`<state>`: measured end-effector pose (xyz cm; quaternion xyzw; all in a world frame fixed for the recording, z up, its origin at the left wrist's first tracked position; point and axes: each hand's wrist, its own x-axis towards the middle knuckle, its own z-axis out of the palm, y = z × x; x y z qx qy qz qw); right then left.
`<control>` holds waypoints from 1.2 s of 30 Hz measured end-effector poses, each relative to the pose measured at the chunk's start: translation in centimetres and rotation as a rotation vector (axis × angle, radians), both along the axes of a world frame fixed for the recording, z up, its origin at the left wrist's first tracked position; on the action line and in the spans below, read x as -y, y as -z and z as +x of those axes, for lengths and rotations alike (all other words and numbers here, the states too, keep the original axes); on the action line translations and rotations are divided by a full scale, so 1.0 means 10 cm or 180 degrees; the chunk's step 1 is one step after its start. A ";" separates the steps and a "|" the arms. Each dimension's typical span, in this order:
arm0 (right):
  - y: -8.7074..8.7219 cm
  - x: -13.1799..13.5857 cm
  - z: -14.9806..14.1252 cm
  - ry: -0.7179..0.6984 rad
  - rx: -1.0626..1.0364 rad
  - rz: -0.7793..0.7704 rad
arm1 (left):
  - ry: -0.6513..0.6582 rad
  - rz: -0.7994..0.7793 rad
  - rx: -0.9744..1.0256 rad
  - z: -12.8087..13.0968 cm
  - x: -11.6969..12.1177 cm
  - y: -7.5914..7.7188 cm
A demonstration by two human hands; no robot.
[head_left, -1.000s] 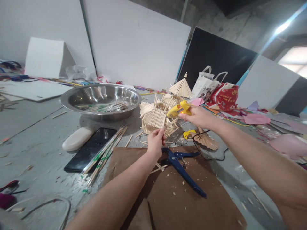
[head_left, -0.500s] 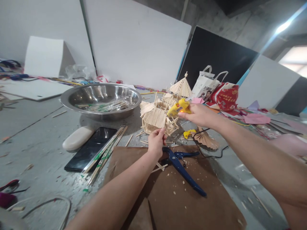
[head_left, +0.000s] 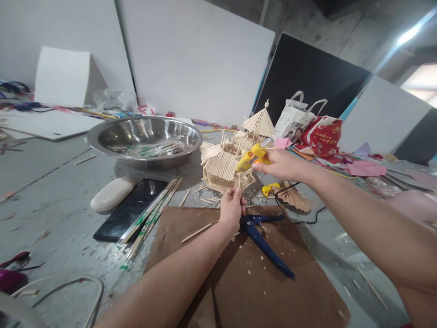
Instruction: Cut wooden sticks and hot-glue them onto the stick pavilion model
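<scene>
The right hand (head_left: 278, 165) has its grip closed around one yellow glue gun (head_left: 252, 158), long axis slanting, nozzle pointing left and slightly down at the wooden-stick model (head_left: 223, 166), beyond the far edge of the brown sheet (head_left: 273, 296). The left hand (head_left: 232, 207) pinches one wooden stick (head_left: 239, 180) between thumb and finger, long axis pointing away from the person, its tip near the nozzle. One pair of blue cutters (head_left: 269, 248) lies on the sheet, one handle pointing toward its near right corner. One steel basin (head_left: 191, 155) stands left of the model.
</scene>
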<state>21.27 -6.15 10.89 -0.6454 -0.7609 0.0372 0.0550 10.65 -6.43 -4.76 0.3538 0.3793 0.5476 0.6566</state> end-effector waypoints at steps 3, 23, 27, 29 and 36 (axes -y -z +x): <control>0.02 -0.02 0.00 -0.0054 0.0022 -0.0031 | -0.0024 0.0043 -0.0060 0.00 -0.02 0.00; 0.03 -0.03 0.07 0.0021 -0.0074 0.0202 | -0.0119 0.0214 -0.0205 -0.05 -0.08 0.00; 0.01 -0.01 0.09 0.0092 -0.0274 0.0296 | -0.0105 0.0148 -0.0194 -0.08 -0.12 -0.04; 0.01 0.00 0.11 0.0124 -0.0372 0.0346 | -0.0097 0.0115 -0.0184 -0.09 -0.14 -0.06; 0.05 0.00 0.15 0.0173 -0.0450 0.0341 | -0.0078 0.0114 0.0004 -0.11 -0.17 -0.08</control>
